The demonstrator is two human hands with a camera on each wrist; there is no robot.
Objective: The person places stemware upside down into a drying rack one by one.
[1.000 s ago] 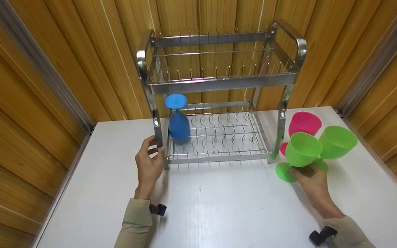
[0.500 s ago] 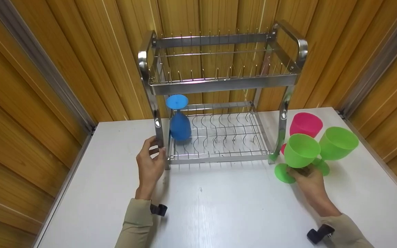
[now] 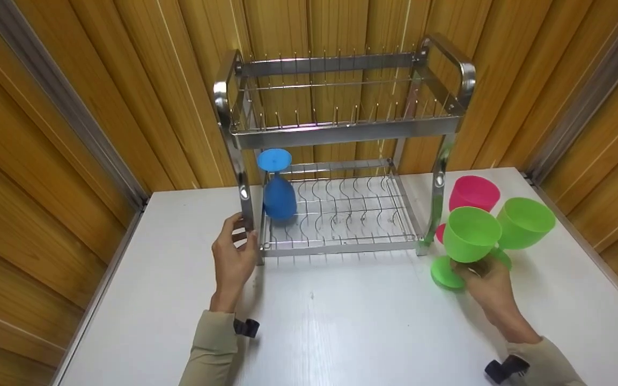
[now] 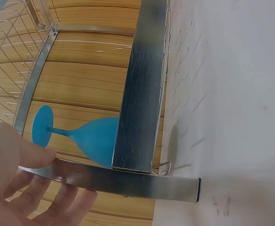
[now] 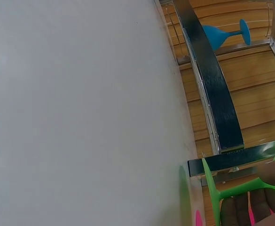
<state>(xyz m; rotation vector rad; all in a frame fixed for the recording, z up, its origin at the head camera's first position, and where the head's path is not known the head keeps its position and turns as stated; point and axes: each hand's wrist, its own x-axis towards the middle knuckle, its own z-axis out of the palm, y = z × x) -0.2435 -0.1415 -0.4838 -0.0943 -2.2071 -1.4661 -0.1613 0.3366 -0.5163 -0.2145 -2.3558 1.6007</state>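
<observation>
My left hand (image 3: 234,257) grips the left front leg (image 4: 104,179) of a two-tier metal dish rack (image 3: 341,248), thumb on one side and fingers on the other. A blue goblet (image 3: 279,198) stands upside down on the lower tier's left end, its foot upward. On the right, my right hand (image 3: 488,284) pinches the stem of a green goblet (image 3: 471,233), upright with its bowl above my fingers. Its round foot (image 5: 213,193) appears slightly above the table in the right wrist view. Close behind it stand a second green goblet (image 3: 526,222) and a pink goblet (image 3: 474,193).
The white table (image 3: 341,321) extends in front of the rack and to both sides. Wood-patterned panels (image 3: 191,107) enclose it at the back and sides. The rack's upper tier (image 3: 346,131) has upright wire prongs and overhangs the lower one.
The held green goblet's foot has risen slightly off the table, with a small shift of my right hand. My left hand keeps its grip on the rack leg.
</observation>
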